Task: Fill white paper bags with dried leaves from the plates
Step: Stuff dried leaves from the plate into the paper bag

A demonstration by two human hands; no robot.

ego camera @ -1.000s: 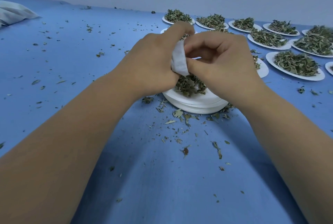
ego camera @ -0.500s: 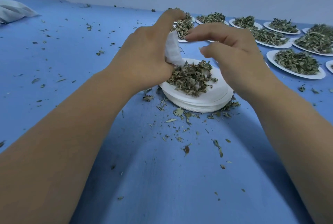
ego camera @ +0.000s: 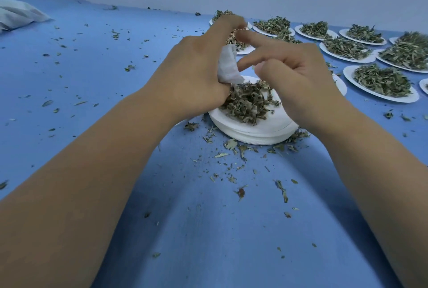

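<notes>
White paper bag [ego camera: 228, 67] in my left hand's [ego camera: 196, 72] grip; right hand [ego camera: 294, 74] seems to poke dried leaves [ego camera: 247, 102] in, its grip unclear. Nearest plate [ego camera: 254, 137] part-emptied, other plates [ego camera: 382, 97] heaped: early days.

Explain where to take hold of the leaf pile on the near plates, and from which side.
Best pinch the heaped top of the leaf pile from above, on its right, with the right hand. The leaves lie loose, and the left hand holds the paper bag at the pile's left edge.
</notes>
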